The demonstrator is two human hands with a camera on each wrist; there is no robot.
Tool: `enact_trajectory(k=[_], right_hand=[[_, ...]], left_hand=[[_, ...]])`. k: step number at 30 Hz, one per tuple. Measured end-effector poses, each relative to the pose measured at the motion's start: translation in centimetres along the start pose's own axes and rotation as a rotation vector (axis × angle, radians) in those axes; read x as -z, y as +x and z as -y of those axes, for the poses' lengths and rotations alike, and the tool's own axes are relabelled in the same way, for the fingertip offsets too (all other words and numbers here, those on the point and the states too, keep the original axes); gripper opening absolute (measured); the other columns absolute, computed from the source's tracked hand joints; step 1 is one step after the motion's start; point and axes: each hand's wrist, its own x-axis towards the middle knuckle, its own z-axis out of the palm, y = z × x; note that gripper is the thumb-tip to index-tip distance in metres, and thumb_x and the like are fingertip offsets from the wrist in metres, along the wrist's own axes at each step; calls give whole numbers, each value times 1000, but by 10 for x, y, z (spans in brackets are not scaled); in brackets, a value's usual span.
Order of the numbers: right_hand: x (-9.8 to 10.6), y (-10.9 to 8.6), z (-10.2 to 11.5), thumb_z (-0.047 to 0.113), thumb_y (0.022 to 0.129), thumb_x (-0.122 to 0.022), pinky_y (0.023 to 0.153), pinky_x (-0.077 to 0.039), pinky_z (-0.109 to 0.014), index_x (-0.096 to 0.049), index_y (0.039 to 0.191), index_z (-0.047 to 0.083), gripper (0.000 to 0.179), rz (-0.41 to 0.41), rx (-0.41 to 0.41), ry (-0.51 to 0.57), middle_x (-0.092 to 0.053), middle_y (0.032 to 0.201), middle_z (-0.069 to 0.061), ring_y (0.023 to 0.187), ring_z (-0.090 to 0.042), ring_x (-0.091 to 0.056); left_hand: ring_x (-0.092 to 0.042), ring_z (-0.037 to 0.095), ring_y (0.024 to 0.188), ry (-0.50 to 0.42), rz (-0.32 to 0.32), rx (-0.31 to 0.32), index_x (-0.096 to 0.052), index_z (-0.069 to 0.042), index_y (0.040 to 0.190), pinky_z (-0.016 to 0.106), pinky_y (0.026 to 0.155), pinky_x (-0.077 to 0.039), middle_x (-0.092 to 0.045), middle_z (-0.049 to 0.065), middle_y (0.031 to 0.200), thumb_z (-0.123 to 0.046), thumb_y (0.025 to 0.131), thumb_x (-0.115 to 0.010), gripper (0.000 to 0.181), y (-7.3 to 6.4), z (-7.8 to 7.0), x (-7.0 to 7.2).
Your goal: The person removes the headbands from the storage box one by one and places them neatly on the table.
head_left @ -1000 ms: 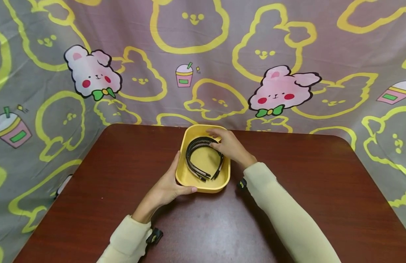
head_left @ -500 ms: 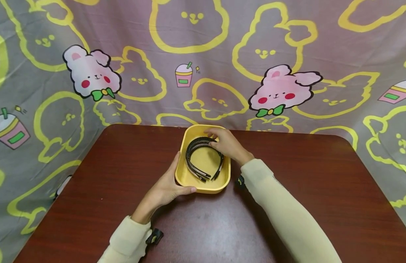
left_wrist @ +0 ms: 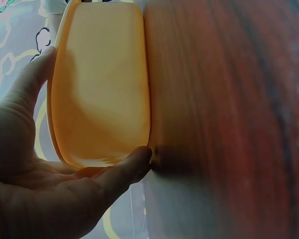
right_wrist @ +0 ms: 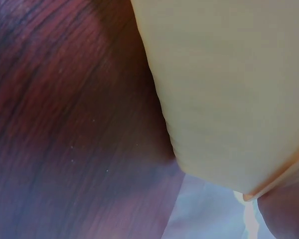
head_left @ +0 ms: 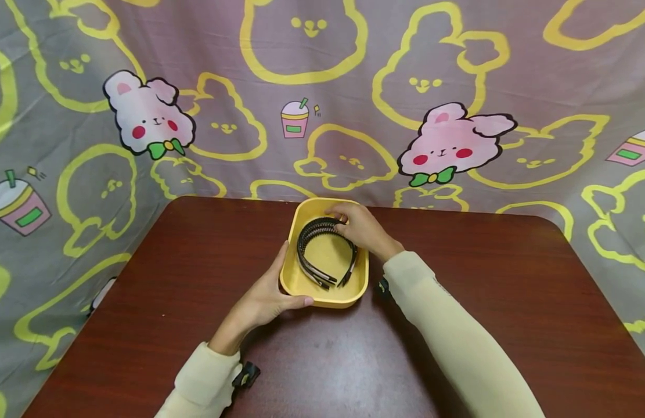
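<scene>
Several black headbands (head_left: 303, 255) with toothed inner edges lie nested in a yellow plastic bin (head_left: 326, 255), their ends towards me. My left hand (head_left: 262, 299) grips the bin's near left corner, thumb along the front and fingers up the left side. In the left wrist view this hand (left_wrist: 50, 194) spans the bin's outer wall (left_wrist: 99, 74). My right hand (head_left: 361, 225) reaches over the right rim and pinches the headbands at their far right; some fingertips are hidden. The right wrist view is filled mostly by the bin's outer wall (right_wrist: 229, 89).
The bin stands near the back edge of a dark red-brown wooden table (head_left: 484, 278). A cartoon-printed curtain (head_left: 343, 87) hangs behind the table and along its sides. A dark wrist mount (head_left: 246, 375) sits at the left cuff.
My right wrist has shifted slightly to the left, its fingers still at the headbands. The left hand and the bin stay in place.
</scene>
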Motion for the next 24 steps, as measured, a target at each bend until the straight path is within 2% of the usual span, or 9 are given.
enact_trajectory(k=[8,24], right_hand=[[0,1,1,-6,95,-62,86,-52,-41,-74,128,5,37,18,-31,-27,-73,115,-14,96,-27,-61],[-1,4,2,-10,92,-57,84,-46,-39,-78,120,8,39,26,-28,-61,-64,99,-11,93,-27,-55]], left_hand=[[-19,32,161,14,-2,19,4,-21,170,53,130,-18,-10,9,177,-27,82,-92,131,0,1,0],[-21,33,160,26,-10,37,2,-23,170,54,130,-20,-11,10,177,-29,82,-92,130,-1,2,0]])
